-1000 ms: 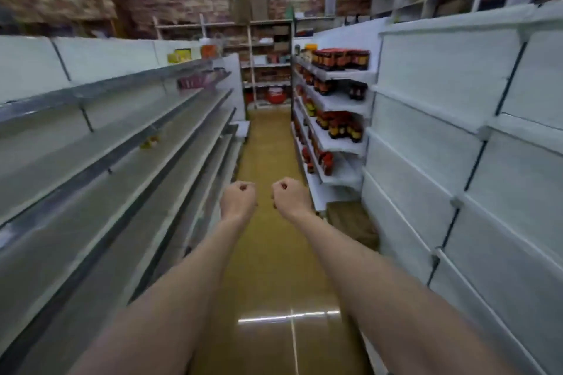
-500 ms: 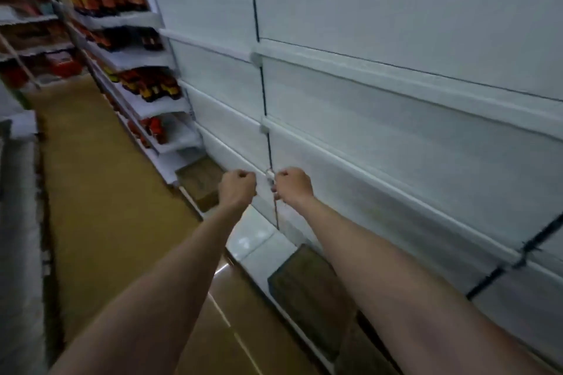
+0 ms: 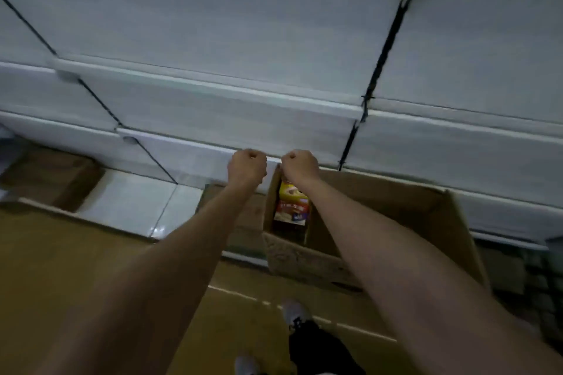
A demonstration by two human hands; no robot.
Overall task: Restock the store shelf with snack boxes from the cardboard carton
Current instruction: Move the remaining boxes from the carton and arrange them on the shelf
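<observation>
I see both arms reaching forward into the middle of the frame, each ending in a closed fist. My left hand (image 3: 247, 168) is curled tight with nothing in it, its knuckles set against the pale front edge of the lowest shelf board. My right hand (image 3: 300, 167) sits just beside it, also balled up and holding nothing, hovering over the far left corner of the cardboard carton (image 3: 396, 210).

The carton stands open on the floor at centre right of the frame, pushed close against the foot of the store shelf (image 3: 274, 39). One snack box (image 3: 292, 207) shows inside it, standing upright against the carton's left wall, yellow and red on its face, directly below my right wrist. The rest of the carton's inside is hidden behind my right forearm or too dark to read.

The shelf fills the whole upper half of the frame: white boards in tiers, split by dark upright slots.

At left, a second brown box (image 3: 51, 179) lies on the floor, blurred. The floor (image 3: 76, 268) is glossy yellow-brown. At bottom centre I make out a pale shoe (image 3: 294, 312) and a dark trouser leg.
</observation>
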